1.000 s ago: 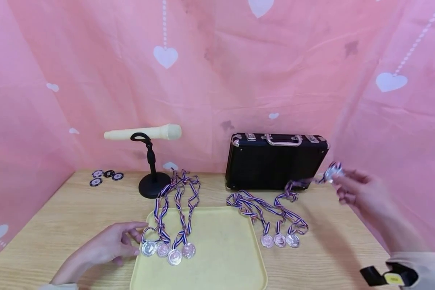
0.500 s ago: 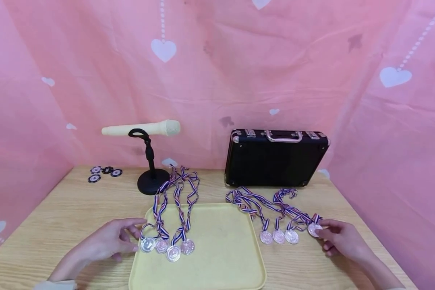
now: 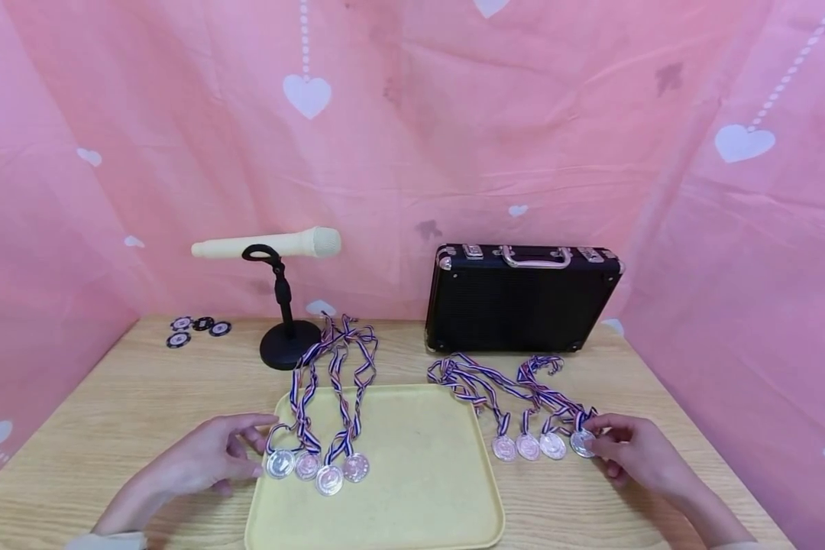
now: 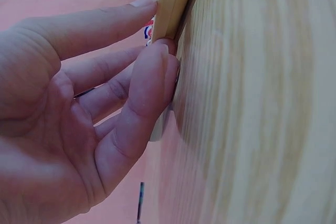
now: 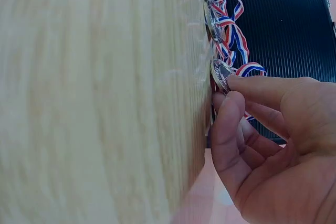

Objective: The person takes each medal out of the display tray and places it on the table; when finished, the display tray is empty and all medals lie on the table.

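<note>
My right hand [image 3: 635,452] is low over the table at the right, thumb and index finger pinching the edge of a silver medal [image 3: 581,444]. In the right wrist view the index fingertip lies on that medal [image 5: 222,75]. Three more medals [image 3: 528,447] lie in a row beside it, their striped ribbons [image 3: 495,382] tangled behind. My left hand [image 3: 209,456] rests beside the cream tray [image 3: 419,489], fingertips and thumb at its left outer edge, fingers loosely bent. Several medals [image 3: 328,480] lie on the tray's left part, their ribbons [image 3: 340,374] running past its back edge.
A black case [image 3: 522,305] with a metal handle stands upright at the back right. Back left, a cream microphone [image 3: 268,244] sits in a black stand [image 3: 287,340], with several poker chips [image 3: 202,324] farther left. A pink cloth [image 3: 412,153] closes off the back and sides.
My right hand has brought the medal down from the air to the table, then slid it left toward the other three. The left hand stays at the tray's edge.
</note>
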Action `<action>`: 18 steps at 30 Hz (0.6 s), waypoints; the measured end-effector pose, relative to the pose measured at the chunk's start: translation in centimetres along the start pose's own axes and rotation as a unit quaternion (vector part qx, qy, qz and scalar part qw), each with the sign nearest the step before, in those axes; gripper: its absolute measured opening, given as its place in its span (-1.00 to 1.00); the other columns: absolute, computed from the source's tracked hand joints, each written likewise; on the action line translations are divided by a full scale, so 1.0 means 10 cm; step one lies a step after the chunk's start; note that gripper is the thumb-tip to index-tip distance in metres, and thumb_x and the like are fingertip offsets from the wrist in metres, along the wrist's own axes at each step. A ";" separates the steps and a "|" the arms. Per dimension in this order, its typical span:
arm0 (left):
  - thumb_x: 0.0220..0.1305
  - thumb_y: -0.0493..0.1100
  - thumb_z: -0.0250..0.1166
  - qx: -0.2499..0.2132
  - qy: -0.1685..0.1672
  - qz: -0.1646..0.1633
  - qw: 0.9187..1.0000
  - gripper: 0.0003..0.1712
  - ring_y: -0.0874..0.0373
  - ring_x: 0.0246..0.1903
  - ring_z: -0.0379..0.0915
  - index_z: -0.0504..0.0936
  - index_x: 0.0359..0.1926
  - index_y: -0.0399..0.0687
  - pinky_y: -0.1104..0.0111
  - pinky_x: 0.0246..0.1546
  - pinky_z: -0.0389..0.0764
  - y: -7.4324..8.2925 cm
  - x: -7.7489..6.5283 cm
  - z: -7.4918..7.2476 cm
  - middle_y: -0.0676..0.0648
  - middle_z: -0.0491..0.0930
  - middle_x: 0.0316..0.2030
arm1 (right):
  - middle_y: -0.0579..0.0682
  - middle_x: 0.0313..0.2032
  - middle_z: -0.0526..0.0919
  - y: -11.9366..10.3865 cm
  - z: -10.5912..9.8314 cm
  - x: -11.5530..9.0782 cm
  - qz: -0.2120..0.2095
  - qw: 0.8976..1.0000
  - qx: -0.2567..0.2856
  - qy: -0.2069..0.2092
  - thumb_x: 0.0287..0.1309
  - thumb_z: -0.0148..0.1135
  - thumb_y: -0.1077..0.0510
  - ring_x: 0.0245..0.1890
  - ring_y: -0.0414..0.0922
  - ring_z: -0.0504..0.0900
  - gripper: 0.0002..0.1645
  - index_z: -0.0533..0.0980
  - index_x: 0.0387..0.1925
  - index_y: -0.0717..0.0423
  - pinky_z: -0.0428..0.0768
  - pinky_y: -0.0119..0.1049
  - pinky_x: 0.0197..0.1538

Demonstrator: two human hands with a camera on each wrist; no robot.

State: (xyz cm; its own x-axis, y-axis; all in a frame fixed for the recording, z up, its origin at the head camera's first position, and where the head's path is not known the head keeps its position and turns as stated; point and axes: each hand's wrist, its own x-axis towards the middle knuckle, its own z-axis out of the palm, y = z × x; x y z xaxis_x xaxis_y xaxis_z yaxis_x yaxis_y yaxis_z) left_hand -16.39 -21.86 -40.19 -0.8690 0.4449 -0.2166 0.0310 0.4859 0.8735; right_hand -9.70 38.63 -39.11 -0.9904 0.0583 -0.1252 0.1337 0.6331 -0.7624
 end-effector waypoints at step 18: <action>0.19 -0.37 0.51 0.001 0.004 -0.014 1.000 -0.15 0.06 -0.29 0.49 0.41 0.48 -0.31 0.28 -0.59 0.71 0.02 -0.01 0.00 -0.13 0.55 -0.06 | -0.07 -0.60 0.48 -0.07 0.10 0.00 -0.011 0.994 -0.109 0.032 0.29 0.44 0.17 -0.69 -0.21 0.45 -0.77 0.69 -0.07 0.20 0.47 -0.36 -0.66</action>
State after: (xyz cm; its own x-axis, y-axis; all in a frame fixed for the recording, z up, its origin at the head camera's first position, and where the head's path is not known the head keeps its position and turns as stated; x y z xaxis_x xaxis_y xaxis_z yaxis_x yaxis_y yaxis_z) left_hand -16.32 -21.78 -40.02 -0.8734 0.4254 -0.2369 0.0083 0.4993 0.8664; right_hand -9.72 37.40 -39.25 -0.9941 0.0872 -0.0648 0.1086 0.7861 -0.6085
